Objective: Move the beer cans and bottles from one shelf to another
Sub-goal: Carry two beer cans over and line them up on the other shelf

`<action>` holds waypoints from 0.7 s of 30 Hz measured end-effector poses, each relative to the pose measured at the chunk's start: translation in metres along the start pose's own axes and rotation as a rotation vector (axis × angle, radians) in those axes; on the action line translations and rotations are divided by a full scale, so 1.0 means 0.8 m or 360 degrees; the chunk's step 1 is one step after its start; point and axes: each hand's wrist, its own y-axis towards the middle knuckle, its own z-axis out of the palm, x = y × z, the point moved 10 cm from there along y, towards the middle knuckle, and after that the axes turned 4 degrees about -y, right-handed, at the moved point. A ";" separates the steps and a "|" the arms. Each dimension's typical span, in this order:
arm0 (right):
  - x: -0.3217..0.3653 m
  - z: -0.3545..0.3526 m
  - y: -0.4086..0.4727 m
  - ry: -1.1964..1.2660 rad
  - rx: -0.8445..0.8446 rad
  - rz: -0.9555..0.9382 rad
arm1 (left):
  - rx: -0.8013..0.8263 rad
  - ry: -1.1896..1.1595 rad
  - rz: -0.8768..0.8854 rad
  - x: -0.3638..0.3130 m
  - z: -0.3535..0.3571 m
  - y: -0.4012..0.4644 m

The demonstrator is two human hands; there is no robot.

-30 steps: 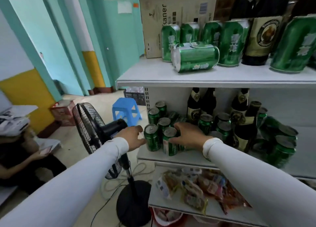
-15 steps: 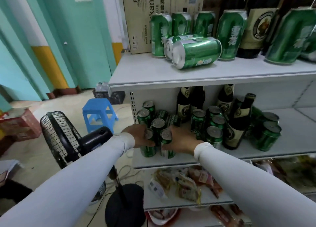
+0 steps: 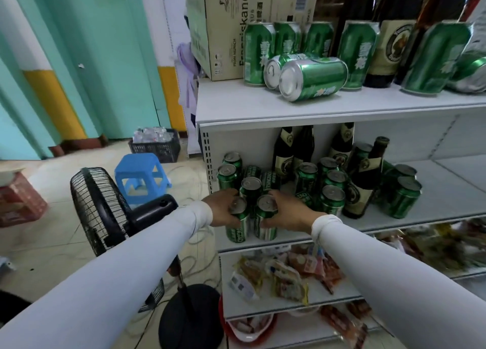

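Two upright green aluminium beer cans, one gripped in my left hand [image 3: 223, 212] and one in my right hand [image 3: 288, 213], fingers curled round them at the middle white metal shelf's [image 3: 434, 209] front edge; next I judge both need lifting clear.

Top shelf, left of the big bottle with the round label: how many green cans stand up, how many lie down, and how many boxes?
Standing green cans: 4
Lying green cans: 2
Cardboard box: 1
Total: 7
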 end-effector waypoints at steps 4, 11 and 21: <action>0.002 0.000 -0.004 0.0020 -0.0020 0.0031 | -0.0171 -0.0035 -0.0124 0.000 0.005 -0.006; 0.004 0.010 0.008 -0.0014 -0.0099 -0.0004 | -0.0421 -0.0292 -0.0264 0.003 0.012 -0.021; 0.010 -0.134 -0.077 -0.0105 -0.0271 -0.0098 | -0.0475 -0.0076 0.0101 -0.076 -0.078 -0.052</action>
